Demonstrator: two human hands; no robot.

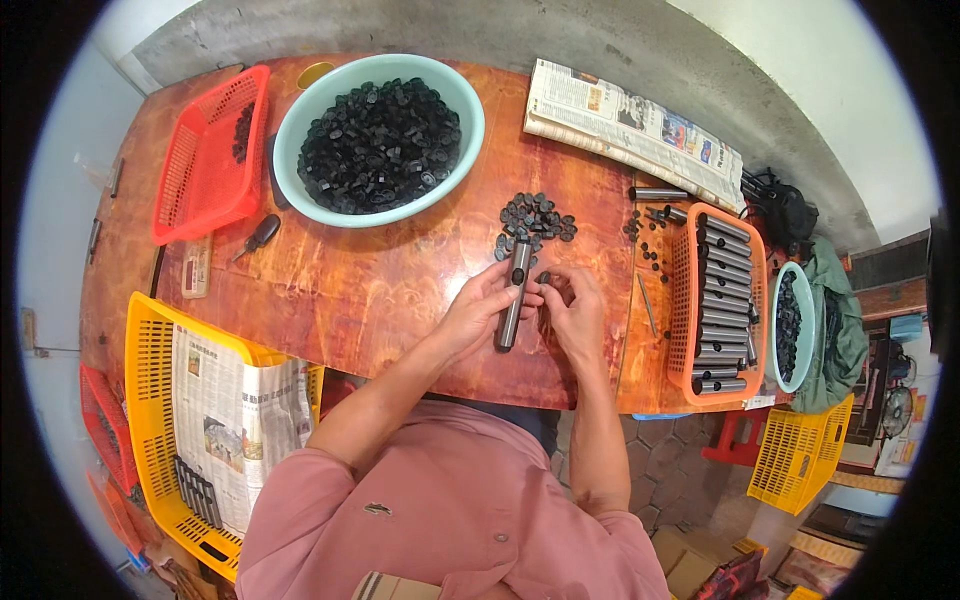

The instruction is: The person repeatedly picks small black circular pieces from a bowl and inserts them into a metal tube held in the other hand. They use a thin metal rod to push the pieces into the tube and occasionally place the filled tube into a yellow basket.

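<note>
My left hand (476, 308) is wrapped round a grey metal tube (511, 318), which stands nearly upright in the picture, with a black round spot near its upper end. Close beside the tube, my right hand (571, 308) has its fingers pinched together at a small black piece (544, 277), partly hidden by the fingertips. Just beyond both hands lies a loose pile of small black oval pieces (537, 215) on the reddish wooden table (400, 290).
A pale green basin (478, 125) full of black pieces stands at the back. An orange basket (678, 330) of metal tubes is on the right, near a smaller basin (778, 375). Folded newspapers (630, 125), a red basket (190, 215), a screwdriver (262, 233) and a yellow crate (147, 365) surround the workspace.
</note>
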